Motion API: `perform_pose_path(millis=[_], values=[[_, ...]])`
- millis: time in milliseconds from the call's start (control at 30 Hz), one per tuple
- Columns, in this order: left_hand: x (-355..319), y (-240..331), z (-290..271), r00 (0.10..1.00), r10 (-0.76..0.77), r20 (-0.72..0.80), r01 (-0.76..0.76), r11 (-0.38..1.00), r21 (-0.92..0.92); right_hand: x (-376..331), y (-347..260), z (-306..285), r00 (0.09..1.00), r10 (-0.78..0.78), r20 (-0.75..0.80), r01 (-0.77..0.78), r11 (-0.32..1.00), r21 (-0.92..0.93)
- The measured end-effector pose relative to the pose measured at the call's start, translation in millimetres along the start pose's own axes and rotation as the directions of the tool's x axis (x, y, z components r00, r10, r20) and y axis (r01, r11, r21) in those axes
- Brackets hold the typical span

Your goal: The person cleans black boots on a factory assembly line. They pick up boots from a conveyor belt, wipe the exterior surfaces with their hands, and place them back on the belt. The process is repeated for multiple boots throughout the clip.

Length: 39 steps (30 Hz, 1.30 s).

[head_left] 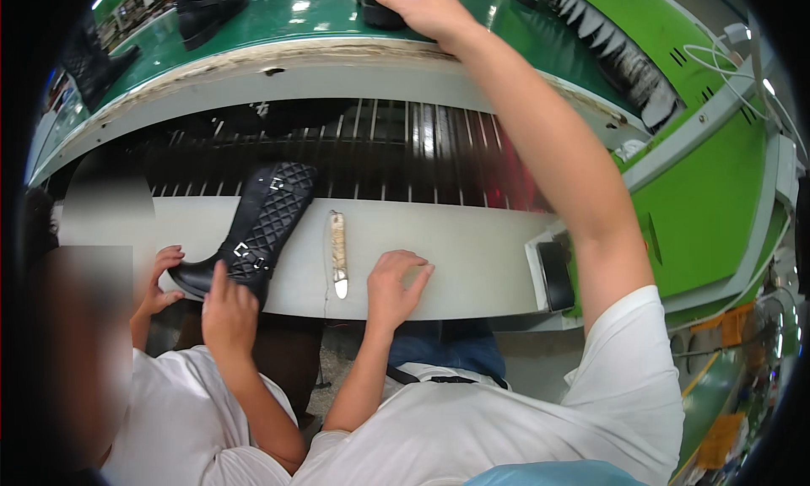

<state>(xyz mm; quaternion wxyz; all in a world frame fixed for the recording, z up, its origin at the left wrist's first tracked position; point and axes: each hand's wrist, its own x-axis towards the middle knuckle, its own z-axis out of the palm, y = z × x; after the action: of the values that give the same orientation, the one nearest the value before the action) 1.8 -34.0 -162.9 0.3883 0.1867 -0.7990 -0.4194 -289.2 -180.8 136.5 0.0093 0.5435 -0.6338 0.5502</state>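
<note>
My right arm stretches up across the picture to the green belt, where my right hand (pixel 432 15) grips a black boot (pixel 384 12); the top of both is cut off by the picture's edge. My left hand (pixel 396 288) hovers at the near edge of the white worktop (pixel 472 262), fingers loosely curved, thumb apart, nothing in them. To its left lies a slim hand tool (pixel 339 251) with a beige wrapped handle and a short, rounded metal end. Farther left, a co-worker's two hands (pixel 229 313) are on a black quilted boot with buckles (pixel 274 207).
A slatted dark roller bed (pixel 388 148) runs between the worktop and the raised green belt (pixel 321 13). More black boots (pixel 207 13) stand on that belt at the left. A green machine housing (pixel 700 207) with a grey bar and white cables borders the right side.
</note>
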Motion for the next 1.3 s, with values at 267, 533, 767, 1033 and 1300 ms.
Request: perform_pose_path(millis=[267, 533, 767, 1033, 1300], values=[[1, 6, 4, 1.0, 0.008, 0.017, -0.007, 1.0, -0.026, -7, 157, -287, 0.97, 0.193, -0.144, -0.194, 0.27, -0.943], [-1, 10, 8, 0.999, 0.011, 0.042, -0.011, 1.0, 0.004, -52, 190, -394, 0.766, 0.43, -0.477, -0.555, 0.068, -0.829], [1, 11, 9, 0.997, -0.009, 0.077, 0.004, 0.998, 0.056, -68, 109, -315, 0.697, 0.163, -0.698, -0.167, 0.984, 0.063], [11, 8, 6, 0.918, -0.384, 0.1, 0.37, 0.736, -0.567, -153, 7, -248, 0.765, 0.271, -0.584, 0.13, 0.823, 0.553], [89, 124, -10, 0.996, 0.084, -0.041, -0.092, 0.816, -0.57, -272, -38, -132, 0.945, 0.326, -0.002, -0.263, 0.767, 0.585]])
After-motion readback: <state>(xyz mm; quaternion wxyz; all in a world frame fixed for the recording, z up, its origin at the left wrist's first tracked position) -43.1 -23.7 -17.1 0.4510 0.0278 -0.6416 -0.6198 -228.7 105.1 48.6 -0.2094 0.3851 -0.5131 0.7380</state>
